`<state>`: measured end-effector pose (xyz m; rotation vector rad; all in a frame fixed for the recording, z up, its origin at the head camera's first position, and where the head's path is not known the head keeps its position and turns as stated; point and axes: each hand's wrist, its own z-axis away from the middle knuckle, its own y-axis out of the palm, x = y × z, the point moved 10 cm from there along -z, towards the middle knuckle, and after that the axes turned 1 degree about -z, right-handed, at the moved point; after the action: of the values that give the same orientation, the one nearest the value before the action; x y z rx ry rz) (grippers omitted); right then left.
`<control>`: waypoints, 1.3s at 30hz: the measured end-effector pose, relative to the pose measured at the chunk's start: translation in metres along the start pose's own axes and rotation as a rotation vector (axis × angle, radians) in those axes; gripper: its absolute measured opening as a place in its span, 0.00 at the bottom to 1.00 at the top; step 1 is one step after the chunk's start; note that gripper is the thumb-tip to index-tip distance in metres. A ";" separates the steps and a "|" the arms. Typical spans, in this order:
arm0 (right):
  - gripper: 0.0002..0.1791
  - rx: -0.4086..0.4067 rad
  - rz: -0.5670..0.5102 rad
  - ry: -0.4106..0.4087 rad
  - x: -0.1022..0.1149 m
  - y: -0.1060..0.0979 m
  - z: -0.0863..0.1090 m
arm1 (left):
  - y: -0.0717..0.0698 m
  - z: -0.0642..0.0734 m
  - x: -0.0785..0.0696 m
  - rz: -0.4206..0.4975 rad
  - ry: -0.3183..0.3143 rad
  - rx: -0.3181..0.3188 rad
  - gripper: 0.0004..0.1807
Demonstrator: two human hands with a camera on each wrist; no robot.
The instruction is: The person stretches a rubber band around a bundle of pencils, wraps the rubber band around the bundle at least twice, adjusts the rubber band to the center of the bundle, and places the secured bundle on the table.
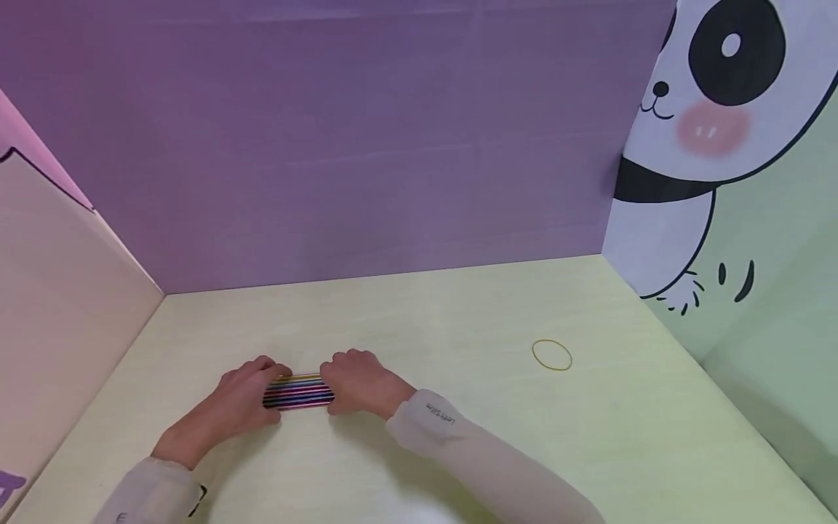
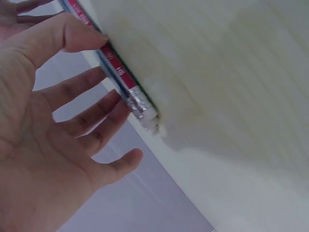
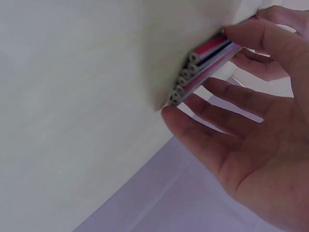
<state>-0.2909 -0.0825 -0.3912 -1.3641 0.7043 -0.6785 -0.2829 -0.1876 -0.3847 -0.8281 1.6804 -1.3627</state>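
Observation:
A row of coloured pencils (image 1: 299, 391), several side by side, lies between my two hands over the tabletop. My left hand (image 1: 245, 397) grips one end, thumb on the near side and fingers on the far side. The left wrist view shows white erasers in silver ferrules (image 2: 140, 101) at that end, and a red pencil marked HB (image 2: 118, 67). My right hand (image 1: 360, 382) grips the other end between thumb and fingers. There, in the right wrist view, flat unsharpened pencil ends (image 3: 186, 73) show, stepped unevenly. Palms and fingers hide parts of the pencils in the head view.
A thin yellow rubber band (image 1: 555, 370) lies on the pale table (image 1: 458, 327), to the right of my hands. A purple wall (image 1: 380, 145) stands behind, with a pale panel (image 1: 65, 306) on the left and a panda-printed panel (image 1: 661, 240) on the right.

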 end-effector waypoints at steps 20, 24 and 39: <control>0.10 -0.021 -0.170 -0.021 -0.016 0.000 0.011 | 0.002 0.001 -0.008 -0.013 0.037 -0.048 0.25; 0.10 -0.020 -0.176 -0.016 -0.018 0.001 0.011 | 0.004 0.000 -0.010 -0.013 0.034 -0.036 0.25; 0.12 -0.028 -0.173 -0.004 -0.015 0.002 0.009 | 0.007 -0.001 -0.019 -0.063 0.020 -0.011 0.22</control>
<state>-0.2933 -0.0656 -0.3916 -1.4636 0.5992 -0.8053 -0.2752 -0.1696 -0.3883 -0.8830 1.6912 -1.4094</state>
